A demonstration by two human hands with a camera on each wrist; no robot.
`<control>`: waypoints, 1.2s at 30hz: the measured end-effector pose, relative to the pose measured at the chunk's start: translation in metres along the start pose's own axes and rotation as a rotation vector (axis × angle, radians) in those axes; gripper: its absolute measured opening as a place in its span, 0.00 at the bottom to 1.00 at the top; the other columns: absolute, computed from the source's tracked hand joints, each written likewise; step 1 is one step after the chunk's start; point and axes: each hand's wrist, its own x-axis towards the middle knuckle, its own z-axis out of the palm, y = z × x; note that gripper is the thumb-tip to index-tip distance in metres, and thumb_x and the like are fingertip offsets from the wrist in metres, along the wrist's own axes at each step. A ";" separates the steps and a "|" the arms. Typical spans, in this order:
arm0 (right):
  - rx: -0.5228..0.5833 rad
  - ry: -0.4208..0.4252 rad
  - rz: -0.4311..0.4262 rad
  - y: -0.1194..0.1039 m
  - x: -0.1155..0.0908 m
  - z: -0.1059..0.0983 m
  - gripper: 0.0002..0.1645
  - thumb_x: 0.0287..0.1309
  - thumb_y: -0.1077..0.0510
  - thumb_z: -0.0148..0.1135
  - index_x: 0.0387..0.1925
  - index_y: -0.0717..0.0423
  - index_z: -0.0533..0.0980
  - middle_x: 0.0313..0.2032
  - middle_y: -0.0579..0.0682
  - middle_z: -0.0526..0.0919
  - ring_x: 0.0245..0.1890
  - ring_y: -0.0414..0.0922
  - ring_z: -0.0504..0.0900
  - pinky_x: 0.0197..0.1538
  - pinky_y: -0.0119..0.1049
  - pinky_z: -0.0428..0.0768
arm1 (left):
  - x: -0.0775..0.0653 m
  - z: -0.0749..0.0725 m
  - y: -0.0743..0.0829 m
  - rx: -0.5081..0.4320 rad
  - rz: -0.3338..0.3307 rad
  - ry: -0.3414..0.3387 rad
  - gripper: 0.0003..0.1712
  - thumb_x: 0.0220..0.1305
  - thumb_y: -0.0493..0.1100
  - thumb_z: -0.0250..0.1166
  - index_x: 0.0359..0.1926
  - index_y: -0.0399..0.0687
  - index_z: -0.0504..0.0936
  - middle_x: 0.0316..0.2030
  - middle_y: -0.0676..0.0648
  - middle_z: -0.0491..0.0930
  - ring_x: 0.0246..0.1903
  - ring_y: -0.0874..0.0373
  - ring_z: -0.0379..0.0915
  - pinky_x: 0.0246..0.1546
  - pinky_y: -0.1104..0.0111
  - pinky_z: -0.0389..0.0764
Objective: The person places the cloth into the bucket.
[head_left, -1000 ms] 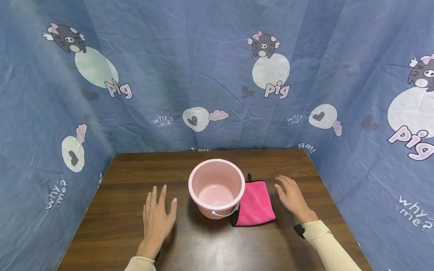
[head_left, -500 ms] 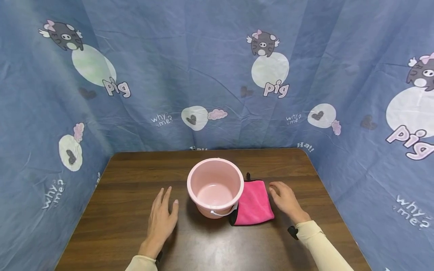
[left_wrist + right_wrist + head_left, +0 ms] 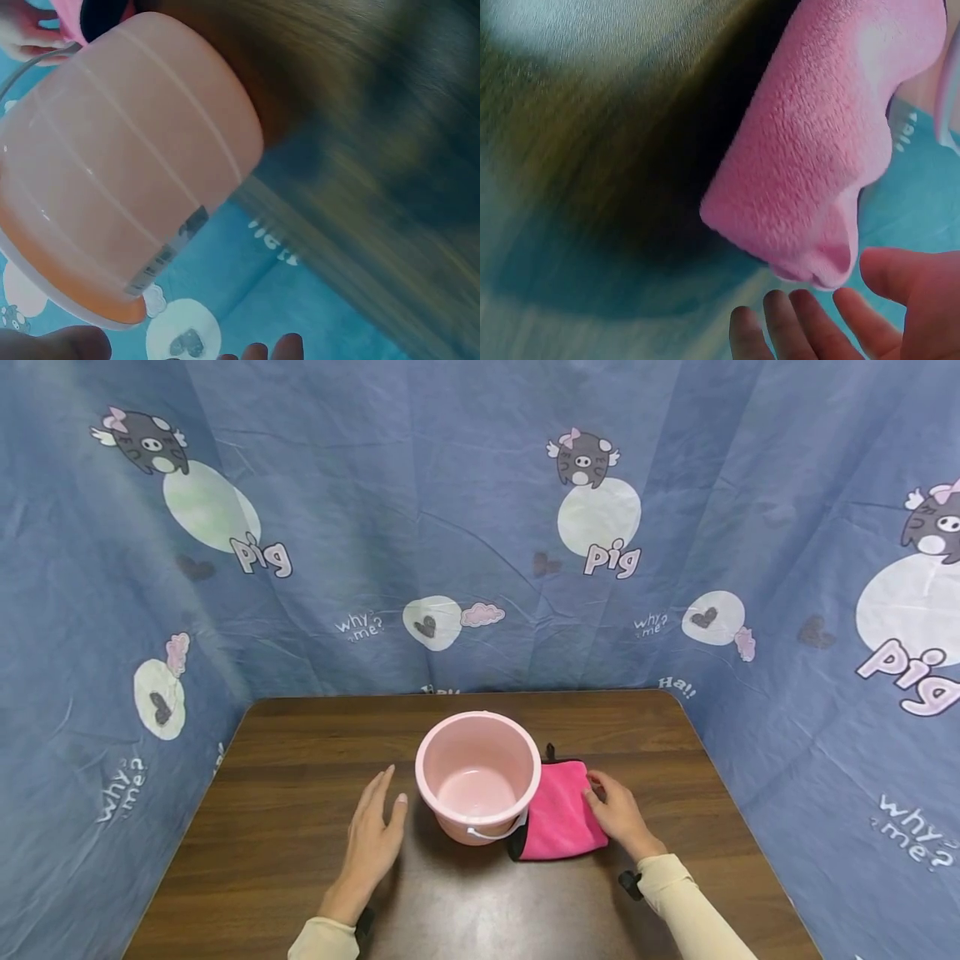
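A pale pink bucket (image 3: 450, 828) stands upright on the table, its white handle (image 3: 495, 837) hanging down at the front right. Beside it on the right lies a bright pink fluffy cloth (image 3: 561, 817) with black edging and a small black loop. My left hand (image 3: 372, 845) hovers just left of the bucket, fingers extended and thumb apart, holding nothing. My right hand (image 3: 618, 812) is at the cloth's right edge, its thumb and fingers parted. In the right wrist view, the fingers (image 3: 810, 326) sit close to a folded corner of the cloth (image 3: 795, 142).
The brown wood table (image 3: 300, 752) extends around the bucket and cloth. A blue curtain (image 3: 465, 460) printed with pigs and words encloses the back and both sides. A barcode label (image 3: 166, 253) is stuck on the bucket's side.
My right hand has moved left and slightly nearer me, from beside the cloth to its right edge. My left hand has shifted right, closer to the bucket. Bucket and cloth stay put.
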 end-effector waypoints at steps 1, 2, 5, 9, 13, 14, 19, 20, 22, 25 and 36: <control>0.007 0.002 0.005 0.000 0.000 0.001 0.24 0.69 0.59 0.58 0.62 0.65 0.73 0.58 0.67 0.81 0.57 0.62 0.82 0.62 0.58 0.78 | 0.000 0.000 0.001 -0.012 -0.004 -0.004 0.33 0.76 0.46 0.53 0.77 0.51 0.59 0.75 0.36 0.61 0.74 0.35 0.58 0.70 0.36 0.61; 0.011 0.004 0.010 0.000 -0.001 0.002 0.24 0.69 0.59 0.58 0.62 0.65 0.73 0.58 0.67 0.81 0.57 0.62 0.82 0.62 0.58 0.78 | 0.001 0.001 0.002 -0.021 -0.010 -0.007 0.33 0.76 0.46 0.53 0.78 0.51 0.58 0.75 0.36 0.61 0.74 0.36 0.58 0.71 0.37 0.61; 0.032 0.006 0.022 0.000 -0.002 0.005 0.24 0.69 0.59 0.59 0.63 0.65 0.72 0.58 0.67 0.81 0.57 0.62 0.83 0.62 0.58 0.78 | 0.001 0.002 0.006 -0.049 -0.036 -0.024 0.34 0.76 0.47 0.52 0.79 0.54 0.55 0.75 0.36 0.60 0.74 0.35 0.56 0.72 0.38 0.60; 0.051 0.007 0.033 0.000 -0.002 0.009 0.25 0.68 0.59 0.59 0.64 0.64 0.72 0.57 0.67 0.82 0.57 0.62 0.82 0.61 0.58 0.78 | 0.003 0.005 0.011 -0.067 -0.054 -0.042 0.35 0.77 0.49 0.51 0.80 0.58 0.51 0.77 0.37 0.57 0.75 0.35 0.54 0.72 0.36 0.58; 0.054 0.019 0.058 0.001 -0.002 0.010 0.26 0.68 0.58 0.59 0.64 0.64 0.71 0.57 0.67 0.82 0.58 0.63 0.82 0.62 0.59 0.77 | 0.004 0.010 0.015 -0.059 -0.015 -0.051 0.36 0.77 0.49 0.50 0.80 0.59 0.50 0.77 0.38 0.57 0.75 0.36 0.54 0.72 0.36 0.58; 0.051 0.020 0.062 0.002 -0.002 0.011 0.26 0.68 0.58 0.59 0.64 0.64 0.71 0.57 0.67 0.81 0.58 0.63 0.82 0.63 0.59 0.77 | 0.004 0.011 0.016 -0.056 -0.004 -0.051 0.36 0.77 0.49 0.51 0.80 0.59 0.50 0.77 0.38 0.58 0.75 0.36 0.55 0.72 0.37 0.59; 0.048 0.030 0.059 0.005 -0.002 0.013 0.27 0.67 0.58 0.60 0.64 0.63 0.71 0.57 0.67 0.81 0.55 0.62 0.83 0.61 0.58 0.78 | 0.003 0.016 0.019 -0.070 -0.002 -0.057 0.36 0.77 0.49 0.52 0.80 0.60 0.50 0.76 0.38 0.58 0.75 0.36 0.55 0.72 0.37 0.59; 0.050 0.033 0.057 0.005 -0.002 0.014 0.27 0.67 0.58 0.60 0.64 0.63 0.71 0.57 0.67 0.82 0.54 0.61 0.84 0.60 0.58 0.78 | 0.003 0.017 0.020 -0.075 -0.005 -0.061 0.37 0.77 0.49 0.52 0.80 0.60 0.49 0.77 0.38 0.58 0.75 0.36 0.55 0.72 0.37 0.59; 0.052 0.042 0.050 0.005 -0.001 0.015 0.27 0.66 0.59 0.61 0.64 0.64 0.71 0.56 0.67 0.82 0.52 0.61 0.84 0.59 0.58 0.79 | 0.003 0.018 0.021 -0.082 -0.005 -0.062 0.37 0.77 0.48 0.52 0.80 0.61 0.49 0.77 0.38 0.57 0.76 0.36 0.54 0.72 0.37 0.59; 0.057 0.041 0.072 0.005 -0.002 0.017 0.28 0.66 0.58 0.61 0.65 0.64 0.71 0.57 0.67 0.81 0.53 0.60 0.84 0.59 0.58 0.79 | 0.003 0.021 0.022 -0.089 0.013 -0.048 0.38 0.75 0.46 0.53 0.80 0.61 0.50 0.77 0.39 0.58 0.76 0.38 0.55 0.72 0.38 0.60; 0.118 0.043 0.113 0.000 -0.002 0.019 0.29 0.66 0.60 0.62 0.66 0.66 0.69 0.59 0.70 0.79 0.54 0.63 0.83 0.59 0.57 0.79 | 0.008 0.030 0.025 -0.174 0.049 -0.043 0.38 0.74 0.40 0.55 0.79 0.53 0.53 0.76 0.42 0.60 0.73 0.45 0.61 0.64 0.47 0.76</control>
